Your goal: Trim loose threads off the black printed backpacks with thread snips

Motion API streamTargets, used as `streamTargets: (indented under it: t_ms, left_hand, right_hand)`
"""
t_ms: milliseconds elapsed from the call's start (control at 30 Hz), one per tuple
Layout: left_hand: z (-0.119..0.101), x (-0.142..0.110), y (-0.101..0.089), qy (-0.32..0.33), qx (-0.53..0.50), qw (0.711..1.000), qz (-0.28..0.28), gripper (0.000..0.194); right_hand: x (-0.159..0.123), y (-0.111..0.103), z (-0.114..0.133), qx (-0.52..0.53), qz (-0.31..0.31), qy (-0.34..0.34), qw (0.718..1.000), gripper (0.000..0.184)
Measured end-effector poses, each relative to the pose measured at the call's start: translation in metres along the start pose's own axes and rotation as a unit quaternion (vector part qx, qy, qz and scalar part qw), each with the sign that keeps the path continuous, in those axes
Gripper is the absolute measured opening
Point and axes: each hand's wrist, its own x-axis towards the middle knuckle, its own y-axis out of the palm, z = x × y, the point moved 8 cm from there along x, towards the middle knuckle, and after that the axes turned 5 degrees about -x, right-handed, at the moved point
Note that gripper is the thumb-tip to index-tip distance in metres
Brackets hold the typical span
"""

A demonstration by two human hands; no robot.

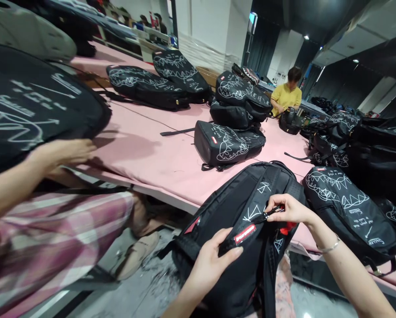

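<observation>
fingers of the left hand (pixel 214 254) clamped on the shoulder strap (pixel 253 213) of a black backpack (pixel 251 267), thumb near the red label (pixel 245 234), the other fingers partly hidden. fingers of the right hand (pixel 289 210) pinched together on a small dark piece (pixel 272 213) above the strap; too small to identify. a bracelet (pixel 331 245) circles the right wrist.

position: backpack tilted, strap side up, between wearer and table, top end at the table's near edge.

surroundings, left to right. far left: a co-worker's hand (pixel 67 152) at the lower edge of a large black bag (pixel 35 104) with white line drawings, blurred; plaid cloth (pixel 62 238) and a shoe (pixel 140 254) below. next: two drawn-on bags (pixel 148 84) lie touching on the pink table (pixel 141 132). centre: one more bag (pixel 229 143) lies on its side, a stack of bags (pixel 241 97) just behind. beyond: a person in yellow (pixel 289 95), hands at a dark bag (pixel 290 121). right: a bag with white lettering (pixel 350 212) lies beside the backpack, a dark pile of bags (pixel 333 132) behind it.
</observation>
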Motion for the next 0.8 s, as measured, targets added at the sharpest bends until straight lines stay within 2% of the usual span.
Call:
streamTargets:
  t_ms: [267,800]
  left_hand:
    - [-0.004,0.001,0.001,0.034,0.019,0.999,-0.001,0.034]
    - [-0.016,0.0,0.007,0.088,0.076,0.993,0.028,0.03]
  right_hand:
    - [0.004,0.006,0.007,0.006,0.044,0.013,0.999,0.02]
    - [0.007,0.026,0.028,-0.032,0.055,-0.005,0.998,0.023]
